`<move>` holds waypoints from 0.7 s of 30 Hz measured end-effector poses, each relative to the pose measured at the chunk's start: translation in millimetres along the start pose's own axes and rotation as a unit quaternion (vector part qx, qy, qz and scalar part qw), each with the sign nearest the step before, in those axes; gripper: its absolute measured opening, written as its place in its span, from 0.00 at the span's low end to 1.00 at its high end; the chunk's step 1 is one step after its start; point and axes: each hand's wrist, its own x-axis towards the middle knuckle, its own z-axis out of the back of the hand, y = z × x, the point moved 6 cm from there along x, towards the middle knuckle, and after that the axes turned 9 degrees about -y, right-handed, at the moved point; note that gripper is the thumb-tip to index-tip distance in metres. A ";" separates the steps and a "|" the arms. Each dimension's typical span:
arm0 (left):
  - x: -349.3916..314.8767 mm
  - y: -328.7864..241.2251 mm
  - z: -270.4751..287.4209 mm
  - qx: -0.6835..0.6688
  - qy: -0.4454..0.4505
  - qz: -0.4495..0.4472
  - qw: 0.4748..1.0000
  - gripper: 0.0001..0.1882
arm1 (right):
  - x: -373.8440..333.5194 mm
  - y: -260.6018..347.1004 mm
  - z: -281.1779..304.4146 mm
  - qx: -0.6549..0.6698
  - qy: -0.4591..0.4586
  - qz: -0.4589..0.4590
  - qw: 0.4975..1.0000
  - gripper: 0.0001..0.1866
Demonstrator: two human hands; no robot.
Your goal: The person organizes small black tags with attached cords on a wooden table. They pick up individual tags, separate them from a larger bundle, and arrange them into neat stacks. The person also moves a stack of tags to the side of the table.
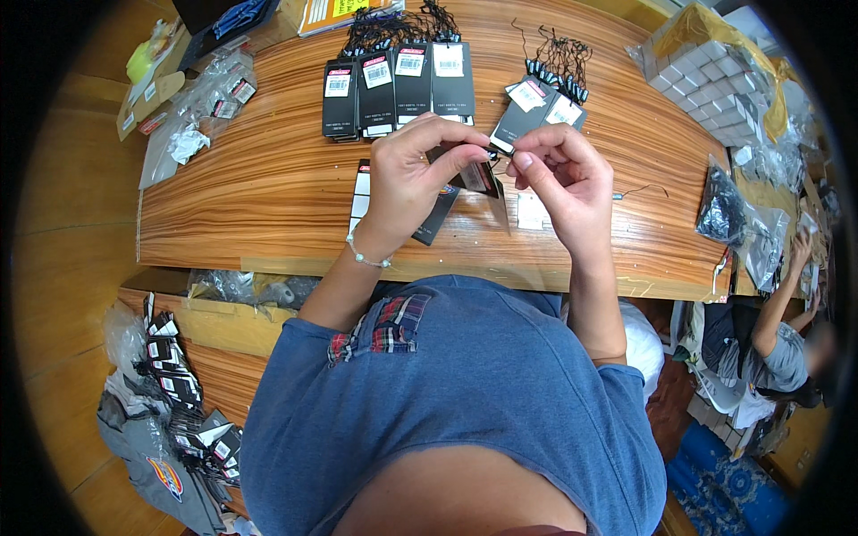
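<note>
While the dark card tag (475,179) is held over the front of the table (268,196), its top is pinched between the thumb and forefinger of the left hand (413,170). The right hand's (567,174) thumb and fingertips are drawn nearly together just beside it; whether a cord is gripped there cannot be told. The tag is judged light, thin and fairly stiff, yet easily creased, so it is best taken by its edges. The piled tags' cords (563,61) look soft and easily tangled.
</note>
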 end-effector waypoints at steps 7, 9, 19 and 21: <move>0.1 0.8 -4.5 -0.030 0.003 0.032 0.999 0.05 | 1.4 -1.4 -0.2 -0.003 0.006 0.018 1.000 0.03; 0.7 1.0 -4.7 -0.013 0.006 0.028 1.000 0.05 | 1.8 -1.4 -0.2 -0.004 0.004 0.015 1.000 0.03; -4.3 16.7 -11.1 -0.028 0.038 0.094 0.995 0.04 | 2.6 -11.8 -0.3 0.037 0.011 -0.027 0.999 0.05; -5.3 18.6 -12.9 -0.052 0.045 0.109 0.992 0.04 | 2.5 -15.1 -0.3 0.062 0.021 -0.054 0.996 0.05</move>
